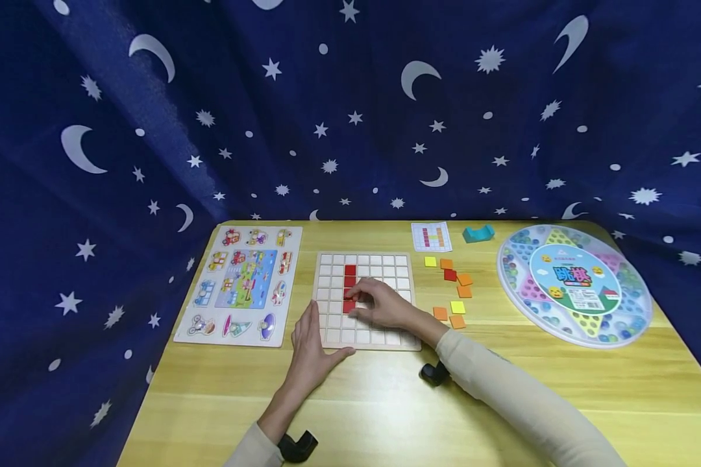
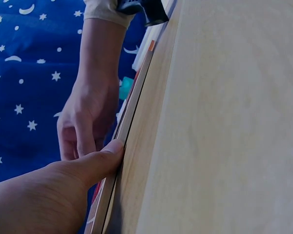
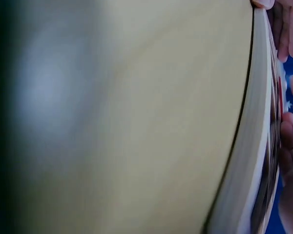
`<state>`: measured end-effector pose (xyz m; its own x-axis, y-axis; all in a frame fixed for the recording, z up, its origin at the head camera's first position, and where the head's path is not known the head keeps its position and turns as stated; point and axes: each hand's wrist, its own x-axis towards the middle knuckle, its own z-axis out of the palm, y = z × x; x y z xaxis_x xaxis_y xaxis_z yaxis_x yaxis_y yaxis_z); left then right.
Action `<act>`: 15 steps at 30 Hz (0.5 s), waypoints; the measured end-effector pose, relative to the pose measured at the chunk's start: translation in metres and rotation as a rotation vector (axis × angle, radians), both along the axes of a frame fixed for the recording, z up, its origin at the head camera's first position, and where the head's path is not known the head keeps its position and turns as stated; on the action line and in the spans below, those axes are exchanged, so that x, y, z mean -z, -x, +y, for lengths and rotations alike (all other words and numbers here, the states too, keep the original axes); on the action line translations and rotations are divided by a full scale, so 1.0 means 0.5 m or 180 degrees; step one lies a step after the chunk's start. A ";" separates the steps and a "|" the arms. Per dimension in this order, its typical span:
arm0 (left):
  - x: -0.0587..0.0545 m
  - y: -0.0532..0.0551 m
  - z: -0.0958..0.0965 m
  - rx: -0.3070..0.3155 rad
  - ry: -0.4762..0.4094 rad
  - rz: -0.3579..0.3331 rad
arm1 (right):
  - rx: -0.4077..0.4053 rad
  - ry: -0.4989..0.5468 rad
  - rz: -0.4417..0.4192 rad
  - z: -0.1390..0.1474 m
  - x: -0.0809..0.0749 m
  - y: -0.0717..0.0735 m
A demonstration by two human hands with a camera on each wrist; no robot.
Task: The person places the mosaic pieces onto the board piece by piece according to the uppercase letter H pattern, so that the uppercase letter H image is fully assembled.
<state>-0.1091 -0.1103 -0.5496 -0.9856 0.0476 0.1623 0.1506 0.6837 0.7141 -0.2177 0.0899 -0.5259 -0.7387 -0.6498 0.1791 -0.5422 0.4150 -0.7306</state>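
Observation:
A wooden grid board (image 1: 416, 342) with white squares lies on the table, with a column of red square tiles (image 1: 350, 270) on it. My right hand (image 1: 385, 306) reaches over the board from the right. Its curled thumb and fingertips pinch the lowest visible red tile (image 1: 349, 307) in the column. My left hand (image 1: 309, 347) rests at the board's near left corner, fingers straight along the left side. The left thumb (image 2: 105, 158) touches the board's edge in the left wrist view. The right hand partly hides the board's middle.
Right of the board lie loose orange (image 1: 440, 314), yellow (image 1: 430, 261) and red tiles (image 1: 450, 275). Behind them are a pattern card (image 1: 431, 237) and a teal block (image 1: 478, 234). A picture puzzle (image 1: 286, 259) lies left, a round game box (image 1: 642, 318) right.

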 end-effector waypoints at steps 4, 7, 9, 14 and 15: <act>0.002 0.002 0.000 -0.0022 0.0003 0.0002 | 0.0124 0.0020 -0.0162 0.026 -0.019 0.005; 0.004 0.002 -0.001 -0.0026 0.0012 0.0006 | 0.0288 0.0072 -0.0170 0.060 -0.024 0.015; 0.005 0.002 0.000 -0.0018 -0.0006 0.0018 | 0.0433 0.0093 -0.0124 0.089 -0.022 0.021; 0.005 0.002 0.000 0.0003 -0.0075 0.0047 | 0.0881 0.0129 -0.0152 0.172 -0.022 0.028; 0.005 0.002 0.000 0.0010 -0.0087 0.0050 | 0.0980 0.0118 -0.0153 0.188 -0.021 0.028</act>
<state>-0.1101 -0.1104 -0.5521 -0.9828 0.0460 0.1791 0.1641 0.6635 0.7300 -0.2317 0.1840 -0.5153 -0.9080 -0.3878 0.1586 -0.3596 0.5270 -0.7701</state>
